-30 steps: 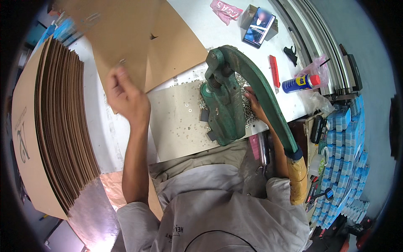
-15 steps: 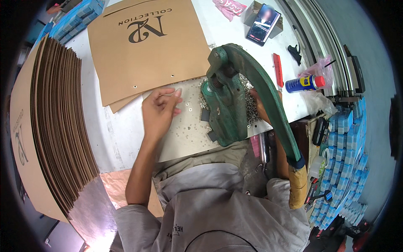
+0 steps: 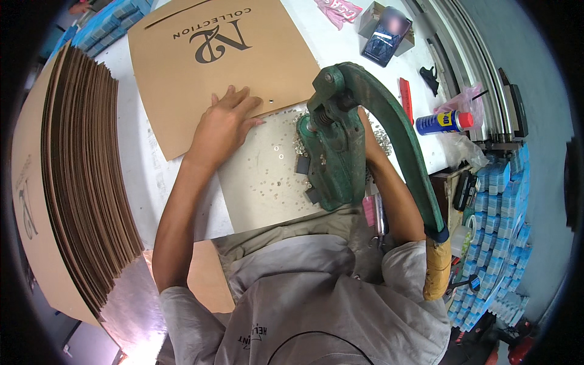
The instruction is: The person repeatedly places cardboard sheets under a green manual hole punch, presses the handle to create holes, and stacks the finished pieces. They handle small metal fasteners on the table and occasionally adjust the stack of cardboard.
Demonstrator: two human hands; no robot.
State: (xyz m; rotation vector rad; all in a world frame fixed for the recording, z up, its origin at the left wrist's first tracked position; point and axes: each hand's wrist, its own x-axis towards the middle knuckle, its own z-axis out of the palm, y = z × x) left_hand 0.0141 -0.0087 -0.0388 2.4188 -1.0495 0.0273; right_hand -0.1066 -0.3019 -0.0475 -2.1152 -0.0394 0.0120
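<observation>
My left hand (image 3: 226,125) lies with fingers spread on the near edge of a brown cardboard sheet (image 3: 170,91) with dark lettering. A small metal eyelet (image 3: 271,101) shows in the sheet beside my fingertips. To the right stands a green hand press (image 3: 334,164), its long lever (image 3: 404,121) curving down to a yellow-wrapped grip (image 3: 438,267). My right hand (image 3: 367,135) reaches up behind the press body, close to a heap of small eyelets (image 3: 382,141). The press hides its fingers, so any hold is hidden too.
A tall stack of cardboard sheets (image 3: 79,170) stands at left. Loose eyelets dot the pale board (image 3: 255,194) near the press. Farther right lie a red cutter (image 3: 406,100), a blue spray can (image 3: 444,122) and a phone (image 3: 386,42) leaning on a small box.
My left hand has moved up from the pale board onto the cardboard sheet, which has shifted and turned slightly. My right hand has reached farther forward behind the press.
</observation>
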